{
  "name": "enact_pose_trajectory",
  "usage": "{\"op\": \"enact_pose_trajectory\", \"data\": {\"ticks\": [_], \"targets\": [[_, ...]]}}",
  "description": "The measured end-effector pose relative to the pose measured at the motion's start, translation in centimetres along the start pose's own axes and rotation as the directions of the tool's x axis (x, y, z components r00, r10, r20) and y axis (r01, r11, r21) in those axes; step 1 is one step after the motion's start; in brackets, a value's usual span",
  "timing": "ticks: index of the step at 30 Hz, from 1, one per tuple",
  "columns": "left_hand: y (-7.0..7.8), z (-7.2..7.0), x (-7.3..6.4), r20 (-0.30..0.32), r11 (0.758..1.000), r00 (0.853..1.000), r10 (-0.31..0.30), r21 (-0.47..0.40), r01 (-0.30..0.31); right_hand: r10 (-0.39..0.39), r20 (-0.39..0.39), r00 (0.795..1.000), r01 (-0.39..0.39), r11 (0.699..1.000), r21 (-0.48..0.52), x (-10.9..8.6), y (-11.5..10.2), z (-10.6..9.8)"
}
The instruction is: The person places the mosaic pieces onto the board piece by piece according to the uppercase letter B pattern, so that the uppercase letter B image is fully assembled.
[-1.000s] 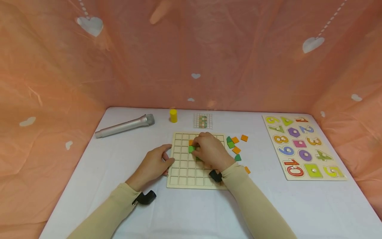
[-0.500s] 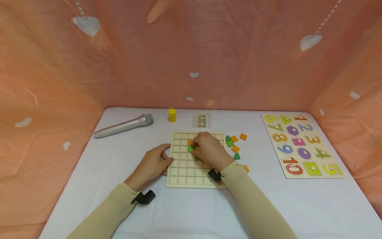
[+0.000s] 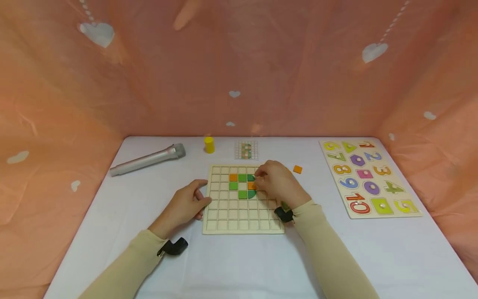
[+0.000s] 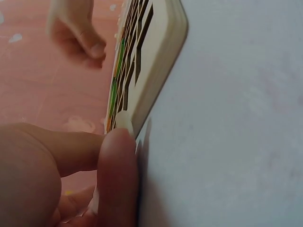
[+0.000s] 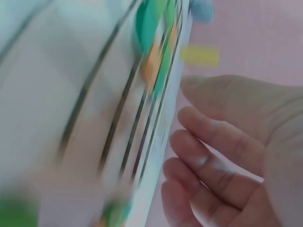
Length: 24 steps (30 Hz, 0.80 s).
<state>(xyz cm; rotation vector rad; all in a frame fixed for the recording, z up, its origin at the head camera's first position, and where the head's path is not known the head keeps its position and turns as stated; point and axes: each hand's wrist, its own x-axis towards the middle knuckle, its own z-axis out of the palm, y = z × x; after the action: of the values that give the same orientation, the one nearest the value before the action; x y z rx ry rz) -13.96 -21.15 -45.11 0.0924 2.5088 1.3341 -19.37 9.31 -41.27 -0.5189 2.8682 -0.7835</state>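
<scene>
A pale wooden grid board (image 3: 222,216) lies on the table with several orange and green tiles (image 3: 242,177) set in its upper middle squares. At the board's left edge is my left hand (image 3: 185,202), index finger and thumb touching that edge some way apart. My right hand (image 3: 278,181) hovers over the upper right of the board, fingers loosely bent. The right wrist view shows a gap between thumb and fingers, with nothing held there. Beyond this hand lies a loose orange tile (image 3: 297,169); the hand and sleeve cover the other loose tiles, apart from a bit of green.
A small pattern card (image 3: 246,150) lies behind the board, with a yellow cylinder (image 3: 209,145) to its left. Further left rests a silver microphone (image 3: 147,160). A number and shape puzzle board (image 3: 369,180) takes up the right side. Pink cloth walls (image 3: 298,83) surround the table.
My right hand has moved right, off the tiles at the board's centre, uncovering more green and orange ones. My left hand stays at the board's edge. The whole head view has shifted slightly.
</scene>
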Motion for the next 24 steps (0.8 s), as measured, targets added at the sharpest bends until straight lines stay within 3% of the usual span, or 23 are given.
{"op": "enact_pose_trajectory", "data": {"ticks": [4, 9, 18, 24], "targets": [[-0.3, 0.0, 0.0, -0.008, 1.000, 1.000, -0.019, 0.004, 0.019, 0.144, -0.038, 0.989, -0.143, 0.989, 0.034, -1.2, 3.4, -1.8], [-0.1, 0.0, 0.2, -0.011, 1.000, 1.000, -0.009, 0.004, 0.009, 0.290, -0.063, 0.955, -0.285, 0.956, 0.074, -2.2, 6.7, -3.8], [0.0, 0.0, 0.2, 0.000, 1.000, 1.000, -0.008, -0.005, 0.008, 0.363, -0.078, 0.929, -0.358, 0.931, 0.067, -2.5, 9.7, -4.8], [-0.1, 0.0, 0.1, -0.001, 1.000, 1.000, 0.000, -0.001, 0.000, 0.366, -0.055, 0.929, -0.363, 0.930, 0.057, -2.4, 10.0, -4.4]]}}
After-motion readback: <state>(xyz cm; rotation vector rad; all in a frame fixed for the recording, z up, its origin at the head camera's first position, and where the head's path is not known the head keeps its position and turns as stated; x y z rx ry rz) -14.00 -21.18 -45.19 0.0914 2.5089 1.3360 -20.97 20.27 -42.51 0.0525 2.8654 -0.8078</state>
